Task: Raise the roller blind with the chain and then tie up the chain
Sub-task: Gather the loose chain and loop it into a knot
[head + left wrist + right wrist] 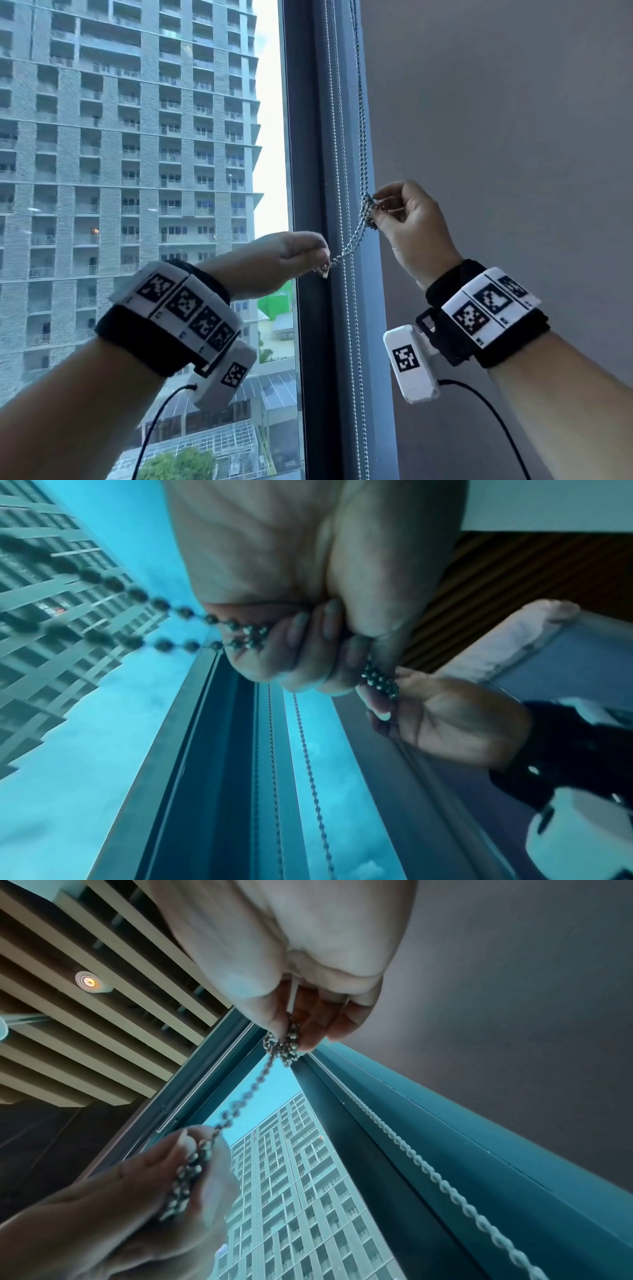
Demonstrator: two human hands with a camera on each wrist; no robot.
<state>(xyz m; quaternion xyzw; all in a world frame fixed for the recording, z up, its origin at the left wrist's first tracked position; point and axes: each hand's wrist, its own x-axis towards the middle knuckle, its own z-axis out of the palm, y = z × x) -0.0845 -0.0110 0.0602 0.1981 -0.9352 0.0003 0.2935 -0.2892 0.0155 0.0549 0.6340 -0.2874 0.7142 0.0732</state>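
A metal bead chain point(362, 130) hangs down in front of the dark window frame point(308, 137). My right hand point(404, 219) pinches a bunched knot of the chain point(368, 212) against the frame's right side. From that knot a doubled length of chain point(349, 245) runs down and left to my left hand point(291, 260), which pinches its end. In the right wrist view the knot point(282, 1045) sits at my right fingertips and the chain point(240, 1099) stretches to the left hand point(143, 1191). The left wrist view shows chain beads point(246, 638) between curled fingers. The blind itself is out of view.
A second, lighter chain point(346, 205) hangs straight down along the frame. The window glass point(137, 171) at left looks onto a tall apartment block. A grey wall point(513, 137) fills the right side. A slatted ceiling point(85, 1015) with a round light is overhead.
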